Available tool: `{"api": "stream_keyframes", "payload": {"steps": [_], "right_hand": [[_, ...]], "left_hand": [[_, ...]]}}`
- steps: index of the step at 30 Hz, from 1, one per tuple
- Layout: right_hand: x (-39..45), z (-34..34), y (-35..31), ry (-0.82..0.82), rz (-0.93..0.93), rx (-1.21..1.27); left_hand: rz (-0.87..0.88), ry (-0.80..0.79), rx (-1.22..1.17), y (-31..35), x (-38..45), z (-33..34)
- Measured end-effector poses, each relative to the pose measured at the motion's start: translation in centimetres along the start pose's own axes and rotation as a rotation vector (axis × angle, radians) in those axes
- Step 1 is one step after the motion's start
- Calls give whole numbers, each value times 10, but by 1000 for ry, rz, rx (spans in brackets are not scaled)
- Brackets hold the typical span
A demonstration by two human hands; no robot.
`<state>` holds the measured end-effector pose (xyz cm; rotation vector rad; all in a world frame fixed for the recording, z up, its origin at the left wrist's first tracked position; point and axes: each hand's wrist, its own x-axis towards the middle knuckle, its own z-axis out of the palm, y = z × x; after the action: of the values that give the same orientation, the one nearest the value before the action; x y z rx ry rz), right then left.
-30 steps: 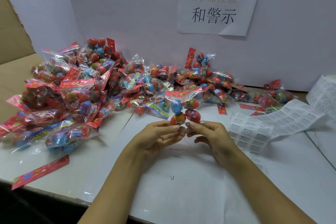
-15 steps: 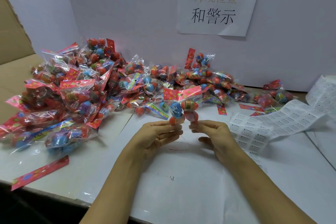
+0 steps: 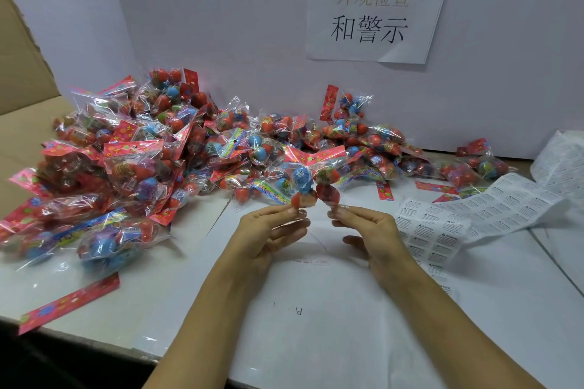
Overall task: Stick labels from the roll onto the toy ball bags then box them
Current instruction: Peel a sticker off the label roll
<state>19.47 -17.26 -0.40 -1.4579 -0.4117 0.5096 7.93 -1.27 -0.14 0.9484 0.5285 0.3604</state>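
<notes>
Both hands — left (image 3: 268, 230), right (image 3: 368, 230) — pinch one bag (image 3: 311, 180); the pile (image 3: 142, 151) awaits labels (image 3: 474, 215) — nothing visibly boxed.

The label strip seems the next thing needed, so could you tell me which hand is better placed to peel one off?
Probably the right hand: the label strip lies just beside it on the table, while the left hand can hold the toy ball bag upright.

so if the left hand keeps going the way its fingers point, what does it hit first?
The left hand pinches the held toy ball bag and points toward the right hand, so probably that hand's fingertips. Depth is unclear.
</notes>
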Motion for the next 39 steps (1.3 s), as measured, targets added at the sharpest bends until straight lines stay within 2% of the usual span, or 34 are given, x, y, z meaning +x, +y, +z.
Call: {"api": "stream_keyframes", "payload": {"steps": [12, 37, 39], "right_hand": [[3, 0, 3, 198, -72, 86], [2, 1, 1, 250, -115, 69], [3, 1, 3, 298, -125, 90]], "left_hand": [[114, 14, 39, 0, -1, 5], [141, -34, 61, -3, 1, -1], [136, -25, 53, -4, 1, -1]]}}
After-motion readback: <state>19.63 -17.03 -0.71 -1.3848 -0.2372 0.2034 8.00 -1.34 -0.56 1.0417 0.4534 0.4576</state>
